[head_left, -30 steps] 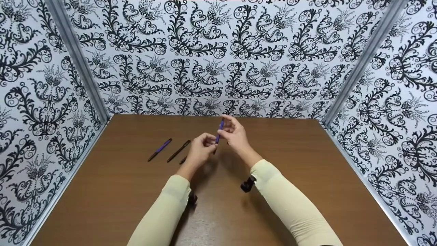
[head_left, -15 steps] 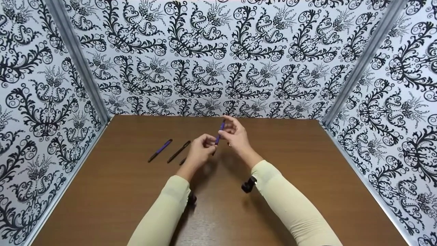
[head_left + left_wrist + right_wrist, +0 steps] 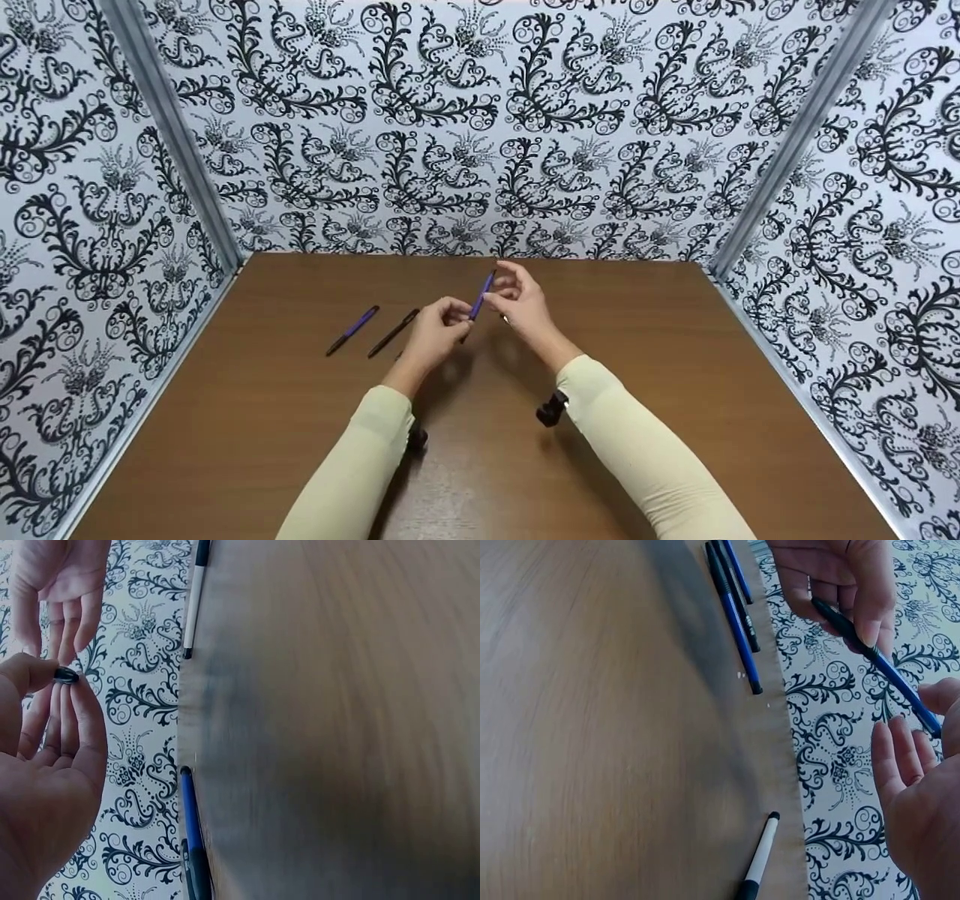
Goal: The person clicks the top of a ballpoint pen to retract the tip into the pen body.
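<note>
Both hands hold one blue pen (image 3: 482,296) up above the far part of the table. My left hand (image 3: 439,326) pinches its lower black part between thumb and fingers. Along the pen's upper part lie the thumb and index finger of my right hand (image 3: 525,304), the index tip right at the top end. In the right wrist view the pen (image 3: 900,682) slants from the left hand's pinch to between the right thumb and fingers. The left wrist view shows only its black end (image 3: 66,676) at the left fingertips.
Left of the hands lie a blue pen (image 3: 352,330) and a black pen (image 3: 394,332); another blue pen (image 3: 739,630) lies beside them, mostly hidden by the left hand in the head view. A white pen with black ends (image 3: 761,855) lies below the right hand. Patterned walls (image 3: 480,112) enclose the table.
The held pen has shifted slightly down and left and leans more. The left hand has drifted a little left, the right hand a little down. More of the white pen shows beneath the right hand.
</note>
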Tool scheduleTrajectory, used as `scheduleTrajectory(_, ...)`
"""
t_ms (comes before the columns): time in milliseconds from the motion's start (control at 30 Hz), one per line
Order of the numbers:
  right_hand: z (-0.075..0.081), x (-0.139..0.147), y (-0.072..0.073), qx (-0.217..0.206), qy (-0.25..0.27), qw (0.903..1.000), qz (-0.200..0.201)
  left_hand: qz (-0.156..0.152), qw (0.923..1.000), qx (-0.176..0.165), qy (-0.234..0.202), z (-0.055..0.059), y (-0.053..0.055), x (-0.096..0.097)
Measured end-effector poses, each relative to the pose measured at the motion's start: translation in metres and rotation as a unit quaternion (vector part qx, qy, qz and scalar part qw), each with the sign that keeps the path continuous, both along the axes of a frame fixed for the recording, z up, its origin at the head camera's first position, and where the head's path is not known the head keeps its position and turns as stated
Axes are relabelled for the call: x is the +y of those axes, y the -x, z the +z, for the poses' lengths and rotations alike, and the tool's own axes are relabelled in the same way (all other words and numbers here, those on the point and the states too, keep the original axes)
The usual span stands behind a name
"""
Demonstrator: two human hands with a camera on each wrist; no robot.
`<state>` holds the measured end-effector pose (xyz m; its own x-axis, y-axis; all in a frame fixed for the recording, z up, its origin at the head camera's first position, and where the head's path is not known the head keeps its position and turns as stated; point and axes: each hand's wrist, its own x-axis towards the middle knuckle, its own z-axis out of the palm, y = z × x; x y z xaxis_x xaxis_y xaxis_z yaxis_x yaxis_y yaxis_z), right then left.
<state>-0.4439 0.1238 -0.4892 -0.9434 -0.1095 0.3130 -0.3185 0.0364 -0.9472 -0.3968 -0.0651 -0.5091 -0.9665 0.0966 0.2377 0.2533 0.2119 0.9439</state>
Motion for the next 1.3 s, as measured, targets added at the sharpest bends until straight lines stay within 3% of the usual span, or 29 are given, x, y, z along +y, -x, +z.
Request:
scheduleTrajectory(433, -0.009, 0.017, -0.003, 0.007, -0.05, 0.9987, -0.002, 0.019, 0.9971, -0.025, 0.069, -0.004, -0.001, -0.01)
scheduleTrajectory(800, -0.018, 0.03, -0.003, -0.008, -0.066, 0.9978, 0.002, 0.045, 0.9846, -0.05, 0.161, -0.01, -0.004, -0.019)
scheduleTrajectory(1067, -0.022, 0.036, -0.004, -0.003, -0.095, 0.9954, -0.016, 0.033, 0.9776, -0.098, 0.183, -0.017, -0.006, -0.026)
scheduleTrajectory(1300, -0.023, 0.039, -0.004, -0.005, -0.097, 0.995, -0.02, 0.031, 0.9637, -0.064, 0.257, -0.015, -0.007, -0.029)
